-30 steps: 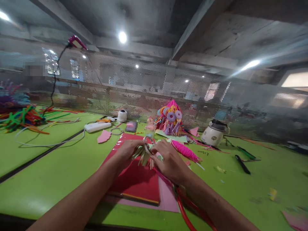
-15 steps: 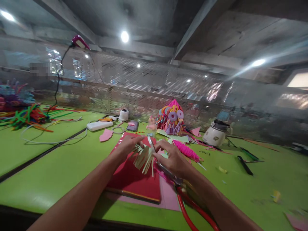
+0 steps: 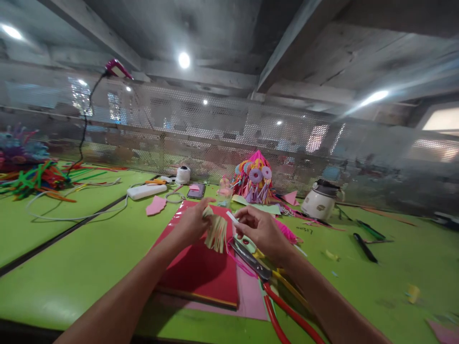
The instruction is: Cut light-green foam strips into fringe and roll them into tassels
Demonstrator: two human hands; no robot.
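Note:
My left hand (image 3: 195,220) pinches the top of a pale cream paper fringe (image 3: 216,234), whose cut strips hang over a red pad or book (image 3: 204,274). Held between the thumb and fingers of my right hand (image 3: 256,229) is a narrow white strip (image 3: 232,217), just right of the fringe and apart from it. Below that hand lie scissors (image 3: 253,260) with red handles, their blades near the red pad's right edge. Pink paper (image 3: 251,296) sticks out from under the pad. Bright pink yarn (image 3: 286,231) is partly hidden behind my right hand.
At the back stands a colourful fringed paper piece (image 3: 255,179). A white kettle-like pot (image 3: 319,200) and a black-handled cutter (image 3: 365,247) are to the right. On the left are a white power strip (image 3: 146,191), a cable, a phone (image 3: 196,191) and coloured pipe cleaners (image 3: 39,181).
My hands have moved apart. The white strip has come away from the fringe in my right hand, while the fringe has bunched together in my left. The scissors show more fully.

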